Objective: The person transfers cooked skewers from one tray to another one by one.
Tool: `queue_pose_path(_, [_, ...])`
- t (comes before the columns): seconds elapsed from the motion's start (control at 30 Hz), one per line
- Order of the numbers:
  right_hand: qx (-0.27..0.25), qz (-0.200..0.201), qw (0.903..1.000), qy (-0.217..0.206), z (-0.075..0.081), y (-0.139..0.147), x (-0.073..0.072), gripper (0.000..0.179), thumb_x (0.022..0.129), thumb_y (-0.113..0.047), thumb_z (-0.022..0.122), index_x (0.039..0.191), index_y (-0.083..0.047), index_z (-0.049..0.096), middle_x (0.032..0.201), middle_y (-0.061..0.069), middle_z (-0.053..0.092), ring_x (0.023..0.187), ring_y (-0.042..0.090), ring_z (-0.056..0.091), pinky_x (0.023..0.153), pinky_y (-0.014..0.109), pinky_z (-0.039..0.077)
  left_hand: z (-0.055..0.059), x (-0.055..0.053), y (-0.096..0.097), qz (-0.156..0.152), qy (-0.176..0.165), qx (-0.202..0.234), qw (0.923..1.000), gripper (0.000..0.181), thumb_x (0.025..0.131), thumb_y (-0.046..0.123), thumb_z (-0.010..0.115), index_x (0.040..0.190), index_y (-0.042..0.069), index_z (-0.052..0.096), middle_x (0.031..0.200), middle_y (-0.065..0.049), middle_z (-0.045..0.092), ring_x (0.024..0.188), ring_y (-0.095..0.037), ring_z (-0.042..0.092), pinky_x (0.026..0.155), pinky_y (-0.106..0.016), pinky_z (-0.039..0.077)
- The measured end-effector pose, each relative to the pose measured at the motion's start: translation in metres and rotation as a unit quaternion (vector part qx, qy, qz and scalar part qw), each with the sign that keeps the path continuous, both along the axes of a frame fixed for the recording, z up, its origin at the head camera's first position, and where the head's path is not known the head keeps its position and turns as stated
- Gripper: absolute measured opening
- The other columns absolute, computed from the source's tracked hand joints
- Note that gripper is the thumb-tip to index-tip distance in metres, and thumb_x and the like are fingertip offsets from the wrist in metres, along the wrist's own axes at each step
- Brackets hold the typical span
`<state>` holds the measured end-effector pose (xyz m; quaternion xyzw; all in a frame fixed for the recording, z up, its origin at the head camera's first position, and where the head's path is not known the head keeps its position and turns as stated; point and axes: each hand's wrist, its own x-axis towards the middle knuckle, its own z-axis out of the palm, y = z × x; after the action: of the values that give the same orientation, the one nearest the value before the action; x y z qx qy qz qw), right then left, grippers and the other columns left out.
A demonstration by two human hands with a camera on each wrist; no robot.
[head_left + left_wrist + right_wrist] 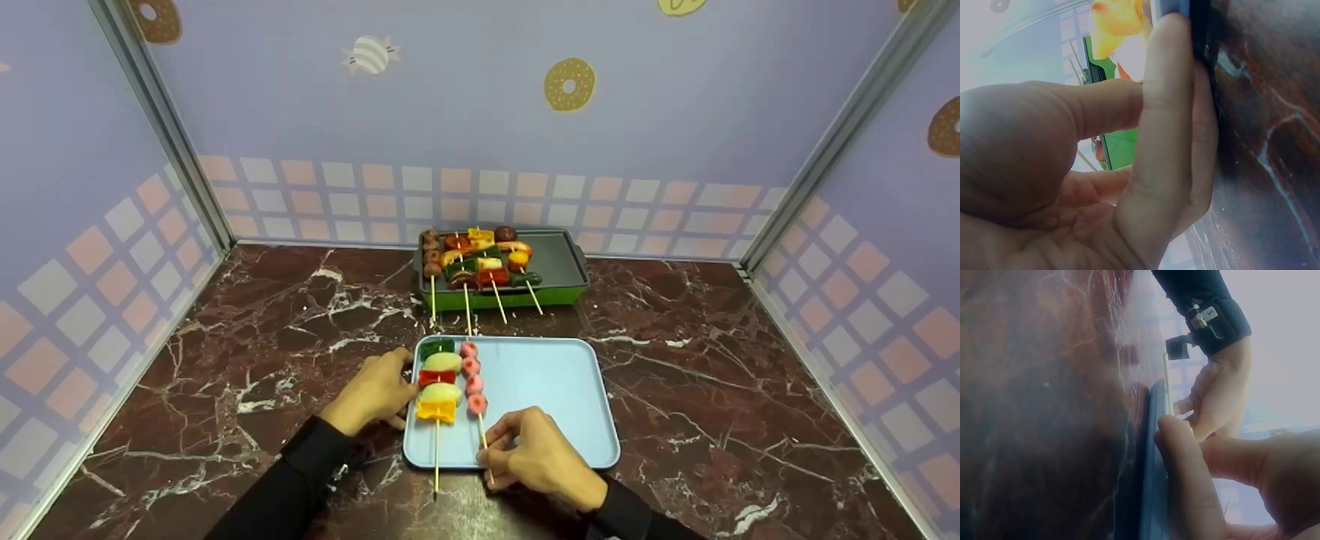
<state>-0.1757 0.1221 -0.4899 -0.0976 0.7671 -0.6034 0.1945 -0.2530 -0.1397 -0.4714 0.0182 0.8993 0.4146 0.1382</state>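
A light blue tray lies on the table. At its left rim, my left hand holds the edge; in the left wrist view one fingertip meets the rim. Along the tray's left side lies a vegetable skewer with green, pale, red and yellow pieces, its stick reaching past the near rim. To its right is a skewer of pink balls. My right hand pinches the lower stick of that pink skewer between thumb and fingers. The right wrist view shows the stick's end sticking out beyond the fingertips.
Behind the tray stands a green grill with a dark plate, holding several skewers on its left part; their sticks overhang the front. The table is dark red marble. Patterned walls enclose the back and both sides.
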Motion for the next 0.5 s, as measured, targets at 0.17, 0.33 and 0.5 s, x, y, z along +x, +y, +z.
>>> queue_pose_path(0.17, [-0.011,0.000,0.9999,-0.011,-0.0006,-0.0016,0.0003,0.018,0.084,-0.001,0.083,0.094,0.004,0.069,0.084,0.020,0.071,0.058,0.027,0.072,0.056,0.041,0.068,-0.0010,0.0003,-0.0010,-0.001,-0.002,-0.002,1.0000,0.057,0.096,0.003,0.068,0.149,-0.001,0.046,0.084,-0.016,0.064,0.052,-0.025,0.070,0.046,-0.037,0.065])
queue_pose_path(0.33, [-0.012,0.000,0.9998,-0.015,-0.0015,-0.0035,0.0021,0.019,0.084,-0.002,0.084,0.094,0.004,0.069,0.085,0.020,0.071,0.056,0.025,0.071,0.055,0.041,0.067,-0.0018,0.0007,-0.0008,0.001,-0.006,-0.003,1.0000,0.058,0.097,0.003,0.068,0.149,0.000,0.045,0.086,-0.017,0.063,0.053,-0.026,0.070,0.046,-0.037,0.065])
queue_pose_path(0.5, [0.015,0.002,0.9998,0.013,-0.0010,-0.0046,0.0038,0.020,0.084,-0.006,0.085,0.092,0.001,0.069,0.083,0.017,0.071,0.054,0.025,0.071,0.051,0.040,0.067,-0.0001,0.0006,0.0000,0.001,-0.005,0.000,1.0000,0.057,0.097,0.003,0.068,0.149,-0.001,0.045,0.088,-0.018,0.064,0.053,-0.025,0.070,0.046,-0.037,0.065])
